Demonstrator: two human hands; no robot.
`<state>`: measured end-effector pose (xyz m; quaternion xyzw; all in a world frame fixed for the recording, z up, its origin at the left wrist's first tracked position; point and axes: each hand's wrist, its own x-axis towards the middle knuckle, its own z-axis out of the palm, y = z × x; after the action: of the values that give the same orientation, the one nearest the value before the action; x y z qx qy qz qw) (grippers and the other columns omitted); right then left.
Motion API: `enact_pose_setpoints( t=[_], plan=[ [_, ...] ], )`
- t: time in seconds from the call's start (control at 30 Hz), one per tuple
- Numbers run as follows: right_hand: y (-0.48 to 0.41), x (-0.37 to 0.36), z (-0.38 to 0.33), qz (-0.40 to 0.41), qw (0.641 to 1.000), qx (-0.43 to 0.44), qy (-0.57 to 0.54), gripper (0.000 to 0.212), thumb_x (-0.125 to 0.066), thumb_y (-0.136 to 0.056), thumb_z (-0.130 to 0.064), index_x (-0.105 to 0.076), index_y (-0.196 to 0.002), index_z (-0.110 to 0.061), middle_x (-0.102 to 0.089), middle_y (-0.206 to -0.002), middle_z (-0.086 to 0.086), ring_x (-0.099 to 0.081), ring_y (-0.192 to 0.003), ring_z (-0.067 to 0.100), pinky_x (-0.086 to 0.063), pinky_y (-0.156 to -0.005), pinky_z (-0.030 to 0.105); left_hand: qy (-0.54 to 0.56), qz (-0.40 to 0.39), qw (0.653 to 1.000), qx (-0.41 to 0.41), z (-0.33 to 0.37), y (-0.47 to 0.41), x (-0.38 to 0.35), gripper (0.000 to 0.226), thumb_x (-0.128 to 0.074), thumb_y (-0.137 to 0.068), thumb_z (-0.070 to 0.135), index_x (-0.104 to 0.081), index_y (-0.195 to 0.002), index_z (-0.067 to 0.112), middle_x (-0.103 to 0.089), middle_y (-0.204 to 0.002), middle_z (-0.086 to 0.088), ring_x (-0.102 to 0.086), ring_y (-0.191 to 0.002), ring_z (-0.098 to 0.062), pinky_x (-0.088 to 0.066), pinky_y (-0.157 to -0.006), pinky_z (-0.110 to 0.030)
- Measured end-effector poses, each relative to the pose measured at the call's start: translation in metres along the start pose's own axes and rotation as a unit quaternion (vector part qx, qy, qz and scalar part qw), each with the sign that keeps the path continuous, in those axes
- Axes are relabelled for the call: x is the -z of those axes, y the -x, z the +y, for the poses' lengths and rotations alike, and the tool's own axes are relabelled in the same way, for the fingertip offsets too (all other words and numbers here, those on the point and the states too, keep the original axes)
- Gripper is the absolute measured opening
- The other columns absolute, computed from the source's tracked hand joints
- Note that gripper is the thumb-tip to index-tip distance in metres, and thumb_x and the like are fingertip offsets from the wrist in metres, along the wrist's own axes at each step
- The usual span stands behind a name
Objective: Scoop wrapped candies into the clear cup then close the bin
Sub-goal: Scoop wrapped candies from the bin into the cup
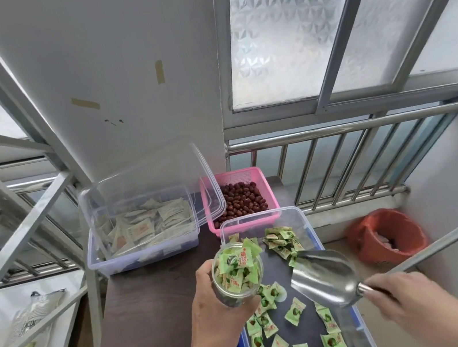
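Candies (pixel 239 271) heap past clear cup (pixel 236 275) rim, lower centre; left hand (pixel 214 312) wraps cup. Right of it, empty metal scoop (pixel 324 277), mouth toward upper left, right hand (pixel 393 294) gripping handle, w/ open bin (pixel 305 221) beneath.

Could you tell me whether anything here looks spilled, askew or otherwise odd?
Nothing is spilled. The clear cup in the left hand is heaped, with one green candy poking above its rim. The clear lid on the far bin stands tilted open.
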<state>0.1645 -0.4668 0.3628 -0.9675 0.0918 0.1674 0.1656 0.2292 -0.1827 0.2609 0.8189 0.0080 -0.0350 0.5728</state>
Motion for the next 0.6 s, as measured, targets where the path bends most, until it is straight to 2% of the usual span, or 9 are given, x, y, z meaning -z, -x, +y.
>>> enact_pose_setpoints(
  t=[0.07,0.17,0.27,0.33,0.47,0.53,0.6],
  plan=[
    [0.013,0.021,-0.009,0.071,0.992,0.074,-0.068,0.023,-0.059,-0.094,-0.031,-0.066,-0.074,-0.038,-0.068,-0.064,-0.010,-0.061,-0.064,0.005,-0.047,-0.064,0.014,-0.007,-0.001,1.000,-0.002,-0.001,0.002,-0.001,0.081,-0.095,-0.055,0.026,-0.045,-0.114,0.050,-0.063,-0.107,0.027,-0.057,-0.103,0.012,-0.048,-0.074,-0.010],
    [0.025,0.040,-0.034,0.164,0.968,0.159,-0.105,0.023,-0.049,-0.094,-0.042,-0.071,-0.090,-0.038,-0.069,-0.066,-0.012,-0.061,-0.059,0.001,-0.047,-0.063,0.013,-0.015,-0.006,1.000,-0.003,-0.001,0.004,-0.004,0.083,-0.094,-0.054,0.029,-0.043,-0.117,0.049,-0.061,-0.109,0.029,-0.056,-0.105,0.011,-0.048,-0.076,-0.010],
    [0.029,0.049,-0.058,0.148,0.973,0.175,-0.024,0.038,-0.039,-0.086,-0.055,-0.069,-0.096,-0.034,-0.066,-0.069,-0.014,-0.061,-0.065,0.007,-0.051,-0.063,0.026,-0.013,-0.007,1.000,-0.010,0.001,0.006,-0.007,0.083,-0.094,-0.054,0.028,-0.045,-0.119,0.045,-0.065,-0.109,0.020,-0.058,-0.105,0.008,-0.048,-0.077,-0.006],
    [0.028,0.051,-0.071,0.121,0.974,0.185,0.048,0.040,-0.033,-0.088,-0.056,-0.063,-0.092,-0.029,-0.058,-0.069,-0.011,-0.055,-0.068,0.012,-0.052,-0.067,0.032,-0.016,-0.005,1.000,-0.021,0.002,0.006,-0.009,0.083,-0.093,-0.054,0.030,-0.044,-0.119,0.046,-0.065,-0.109,0.020,-0.061,-0.102,0.006,-0.051,-0.077,-0.013],
    [0.029,0.058,-0.088,0.071,0.971,0.218,0.066,0.031,-0.040,-0.095,-0.049,-0.051,-0.090,-0.021,-0.053,-0.073,-0.007,-0.052,-0.078,0.016,-0.047,-0.074,0.031,-0.017,-0.011,0.999,-0.030,0.003,0.007,-0.009,0.086,-0.093,-0.051,0.032,-0.043,-0.118,0.051,-0.064,-0.110,0.024,-0.066,-0.097,0.000,-0.059,-0.078,-0.029],
    [0.033,0.069,-0.085,0.078,0.973,0.209,0.060,0.035,-0.039,-0.093,-0.052,-0.058,-0.092,-0.022,-0.061,-0.074,-0.008,-0.057,-0.076,0.015,-0.049,-0.069,0.029,-0.007,-0.005,1.000,-0.021,0.001,0.008,-0.008,0.087,-0.094,-0.051,0.031,-0.044,-0.119,0.049,-0.066,-0.109,0.021,-0.067,-0.098,-0.002,-0.059,-0.081,-0.034],
    [0.036,0.078,-0.076,0.126,0.969,0.194,0.081,0.047,-0.032,-0.087,-0.061,-0.065,-0.093,-0.028,-0.064,-0.070,-0.014,-0.061,-0.068,0.010,-0.053,-0.061,0.029,-0.002,-0.001,1.000,-0.015,-0.002,0.008,-0.007,0.087,-0.094,-0.050,0.031,-0.043,-0.119,0.048,-0.065,-0.108,0.020,-0.065,-0.101,-0.001,-0.059,-0.084,-0.034]
  ],
)
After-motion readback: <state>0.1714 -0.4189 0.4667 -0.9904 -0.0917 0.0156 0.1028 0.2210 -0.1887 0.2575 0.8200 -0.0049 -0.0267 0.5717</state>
